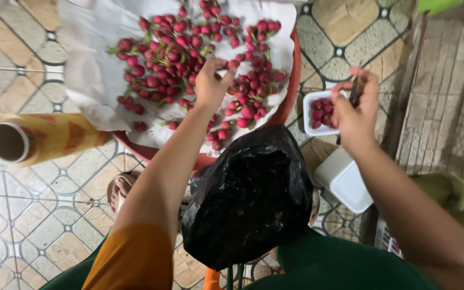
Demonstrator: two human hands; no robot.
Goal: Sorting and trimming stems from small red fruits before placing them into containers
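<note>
While the person sits low over the tiled floor [38, 215], their left hand [210, 83] pinches one small red fruit [233, 64] from the heap of red fruits [178, 53], spread on white paper [87, 70] in a round red tray [295, 80] so each is easy to reach. Their right hand [355, 110] is closed on a thin dark tool [354, 92], right above a small white tray of fruits [320, 113]. A black plastic bag [248, 198] sits open in the lap, close by
</note>
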